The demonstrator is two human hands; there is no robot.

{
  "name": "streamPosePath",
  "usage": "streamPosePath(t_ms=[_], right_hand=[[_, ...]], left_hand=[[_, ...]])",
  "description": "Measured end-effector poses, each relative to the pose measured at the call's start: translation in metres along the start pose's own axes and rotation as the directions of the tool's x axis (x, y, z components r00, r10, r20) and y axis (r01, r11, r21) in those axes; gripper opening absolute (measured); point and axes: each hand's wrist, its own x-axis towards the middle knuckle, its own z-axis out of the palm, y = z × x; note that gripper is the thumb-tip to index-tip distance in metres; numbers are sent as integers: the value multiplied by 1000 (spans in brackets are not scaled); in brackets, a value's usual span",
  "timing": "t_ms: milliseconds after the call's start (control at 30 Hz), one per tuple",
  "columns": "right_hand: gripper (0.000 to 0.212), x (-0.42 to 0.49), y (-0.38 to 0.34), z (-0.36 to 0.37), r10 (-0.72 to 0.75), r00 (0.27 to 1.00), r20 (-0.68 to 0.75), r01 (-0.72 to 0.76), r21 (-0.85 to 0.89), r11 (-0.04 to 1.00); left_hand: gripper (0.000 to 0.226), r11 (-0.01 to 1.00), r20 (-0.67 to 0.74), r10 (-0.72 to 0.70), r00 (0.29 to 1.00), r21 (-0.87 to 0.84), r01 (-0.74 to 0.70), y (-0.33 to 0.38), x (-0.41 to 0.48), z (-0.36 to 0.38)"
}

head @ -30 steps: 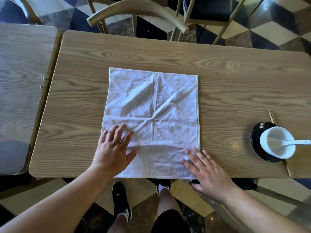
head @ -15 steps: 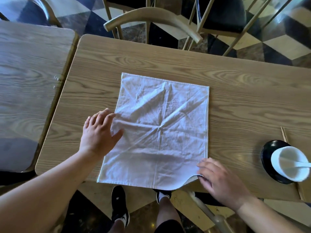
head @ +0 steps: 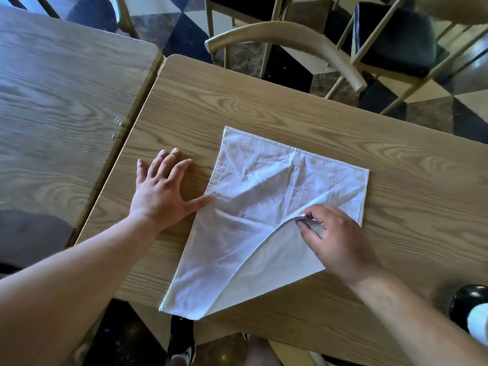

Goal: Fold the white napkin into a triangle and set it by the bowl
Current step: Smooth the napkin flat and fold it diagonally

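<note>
The white napkin (head: pixel 253 207) lies on the wooden table (head: pixel 264 107), with its near right corner lifted and drawn over the cloth toward the far left. My right hand (head: pixel 332 239) pinches that corner between thumb and fingers above the napkin's middle. My left hand (head: pixel 161 188) lies flat on the table with fingers spread, its thumb touching the napkin's left edge. The white bowl (head: pixel 479 322) sits on a black saucer (head: pixel 464 299) at the frame's lower right edge, mostly cut off.
A second wooden table (head: pixel 66 88) stands close on the left with a narrow gap between. Wooden chairs (head: pixel 285 38) with dark seats stand behind the far edge. The table's near edge runs just under the napkin; my shoes show below it.
My right hand took hold of the napkin's near right corner and carried it up and over the cloth. My left hand slid off the napkin onto the table at its left edge. The view shifted left.
</note>
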Motion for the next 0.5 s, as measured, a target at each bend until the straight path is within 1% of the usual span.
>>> streamPosePath(t_ms=[67,200,267,333,500], right_hand=[[7,33,-10,1,-9,1000,-4,9,25,1000],[6,97,-29,0,-21,999,33,17,111,994],[8,128,-37,1,-37,999,32,32,132,991],[5,158,-46,4,-51,998,36,46,129,991],[7,224,-60,18,-61,985,163,44,106,993]], left_hand=[[111,1000,0,13,1000,11,-13,0,13,0],[111,1000,14,30,999,7,-30,2,40,-3],[110,999,10,35,999,8,-35,1,45,-1],[110,999,6,42,999,12,-42,0,46,0],[102,996,-42,90,995,8,-90,-8,48,7]])
